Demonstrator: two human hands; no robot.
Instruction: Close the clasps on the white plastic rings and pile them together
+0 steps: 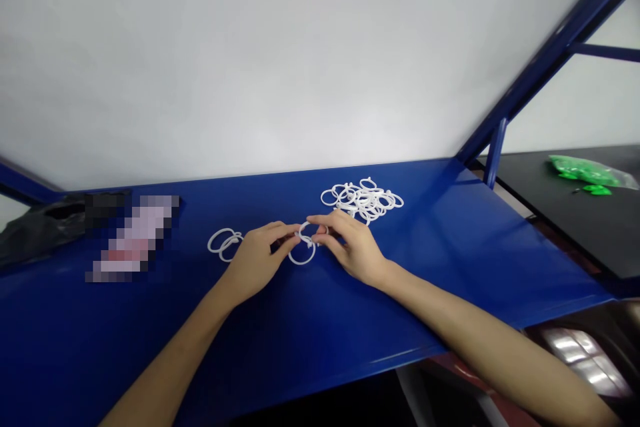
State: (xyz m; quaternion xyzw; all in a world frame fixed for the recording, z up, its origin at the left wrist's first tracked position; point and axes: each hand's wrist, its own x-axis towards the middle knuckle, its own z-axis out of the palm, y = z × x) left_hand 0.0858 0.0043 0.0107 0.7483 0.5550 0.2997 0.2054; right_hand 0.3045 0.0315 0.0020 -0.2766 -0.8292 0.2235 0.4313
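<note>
Two white plastic rings meet between my hands over the blue table. The upper ring (305,224) is pinched by my right hand (351,243) on its right side. My left hand (260,255) pinches with thumb and fingertips at the left, where the upper ring and the lower ring (302,263) come together. The lower ring hangs toward me below the fingertips; whether the two are linked I cannot tell. Beside my left hand lie a couple of joined white rings (220,241), partly covered by it. Behind my right hand is a loose pile of white rings (367,201).
The blue table (280,347) ends at a white wall (250,67). At the left lie a black plastic bag (35,230) and a blurred-out flat item (135,237). A blue metal frame (530,70) rises at right, beside a black table (550,213) with a green-filled bag (585,170).
</note>
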